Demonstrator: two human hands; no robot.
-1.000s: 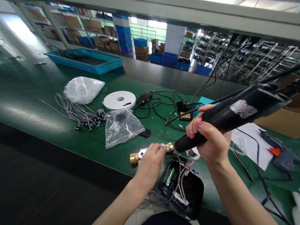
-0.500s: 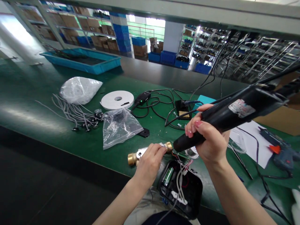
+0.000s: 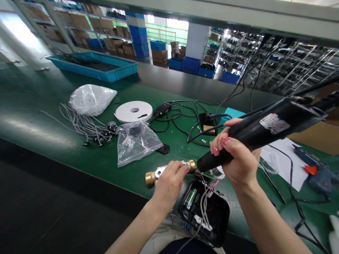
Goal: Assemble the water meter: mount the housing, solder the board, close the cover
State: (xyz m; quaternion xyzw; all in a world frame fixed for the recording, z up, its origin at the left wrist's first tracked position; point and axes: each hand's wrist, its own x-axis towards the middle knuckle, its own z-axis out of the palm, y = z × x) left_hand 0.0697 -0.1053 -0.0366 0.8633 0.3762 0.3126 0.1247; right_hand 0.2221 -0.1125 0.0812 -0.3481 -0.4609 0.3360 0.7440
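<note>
My right hand (image 3: 239, 158) is wrapped round a black cylindrical heat gun (image 3: 265, 123), held aslant with its narrow end down to the left. Close to that end, my left hand (image 3: 171, 180) pinches a thin grey cable (image 3: 203, 197); the exact spot between the fingertips is partly hidden. Under my left fingers lies a metal valve body with brass ends (image 3: 150, 178), partly covered. The grey cable runs to an open black housing (image 3: 221, 218) at the table's edge, which holds a green battery (image 3: 191, 199), loose wires and a white connector.
A clear plastic bag (image 3: 137, 144), a white tape roll (image 3: 124, 111) and grey cables with black ends (image 3: 79, 123) lie to the left. A soldering iron stand (image 3: 208, 123) is behind. A glue gun (image 3: 317, 173) and tweezers (image 3: 272, 181) lie right. A blue tray (image 3: 116, 74) stands behind.
The view shifts very slightly. Both hands keep their grip, and the heat gun's end stays beside the left fingertips.
</note>
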